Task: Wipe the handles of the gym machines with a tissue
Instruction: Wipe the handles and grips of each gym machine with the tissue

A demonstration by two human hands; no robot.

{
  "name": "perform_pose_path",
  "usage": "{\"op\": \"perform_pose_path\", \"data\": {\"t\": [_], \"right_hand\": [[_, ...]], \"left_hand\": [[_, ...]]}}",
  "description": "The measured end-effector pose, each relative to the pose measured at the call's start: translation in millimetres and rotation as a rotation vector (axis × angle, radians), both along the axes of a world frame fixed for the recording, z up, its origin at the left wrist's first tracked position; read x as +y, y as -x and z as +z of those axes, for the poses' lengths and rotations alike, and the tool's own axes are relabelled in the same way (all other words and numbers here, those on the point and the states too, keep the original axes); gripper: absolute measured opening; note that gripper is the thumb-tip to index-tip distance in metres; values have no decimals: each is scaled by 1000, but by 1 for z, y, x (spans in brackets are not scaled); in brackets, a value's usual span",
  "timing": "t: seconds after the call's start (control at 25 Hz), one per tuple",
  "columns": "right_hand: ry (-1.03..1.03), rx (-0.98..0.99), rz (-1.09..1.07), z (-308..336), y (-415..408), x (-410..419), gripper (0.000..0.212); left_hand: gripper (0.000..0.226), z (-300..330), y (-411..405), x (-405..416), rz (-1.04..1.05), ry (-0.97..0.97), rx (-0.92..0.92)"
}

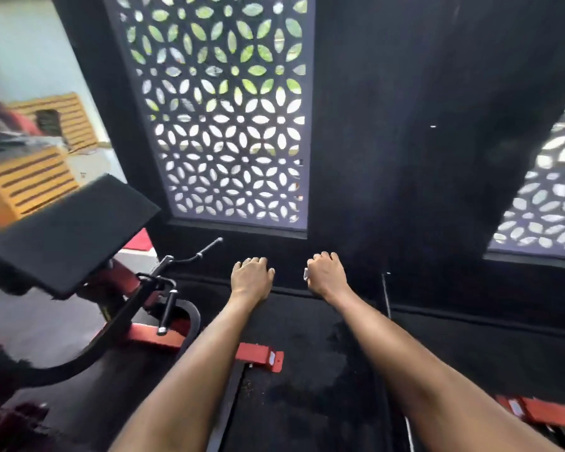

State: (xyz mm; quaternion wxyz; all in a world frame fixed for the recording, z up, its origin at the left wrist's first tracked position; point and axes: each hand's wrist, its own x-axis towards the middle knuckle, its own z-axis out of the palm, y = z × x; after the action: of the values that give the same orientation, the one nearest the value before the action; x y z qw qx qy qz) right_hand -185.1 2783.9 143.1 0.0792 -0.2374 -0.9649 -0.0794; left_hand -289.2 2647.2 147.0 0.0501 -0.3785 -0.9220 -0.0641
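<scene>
No brand, label or writing can be read anywhere. Both bare arms reach forward over the black floor [307,370]. The right hand [325,272] is curled into a closed grip around a tissue [306,274], of which only a small white scrap shows at the thumb side. The left hand [251,272] hangs with fingers loosely bent, holding nothing. To the near left stands a red-framed gym machine [137,282] with a black pad [69,233], its dark handle [168,309] well apart from the tissue.

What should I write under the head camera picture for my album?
Two hands reach forward beside a gym machine, the right hand clutching a white tissue.
</scene>
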Motion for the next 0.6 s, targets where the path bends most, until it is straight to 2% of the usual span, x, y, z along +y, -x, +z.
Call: {"op": "perform_pose_path", "data": {"t": [0.24,0.36,0.44,0.6], "right_hand": [[-56,-60,331,-3,120,35,24],[-49,-37,379,-1,139,38,27],[-14,-81,456,-17,150,34,27],[3,-98,576,-32,160,0,27]], "left_hand": [[40,-7,57,12,337,31,-16],[38,-15,63,1,387,30,-16],[36,-29,54,-12,483,68,-68],[38,-50,44,-59,635,23,-105]]}}
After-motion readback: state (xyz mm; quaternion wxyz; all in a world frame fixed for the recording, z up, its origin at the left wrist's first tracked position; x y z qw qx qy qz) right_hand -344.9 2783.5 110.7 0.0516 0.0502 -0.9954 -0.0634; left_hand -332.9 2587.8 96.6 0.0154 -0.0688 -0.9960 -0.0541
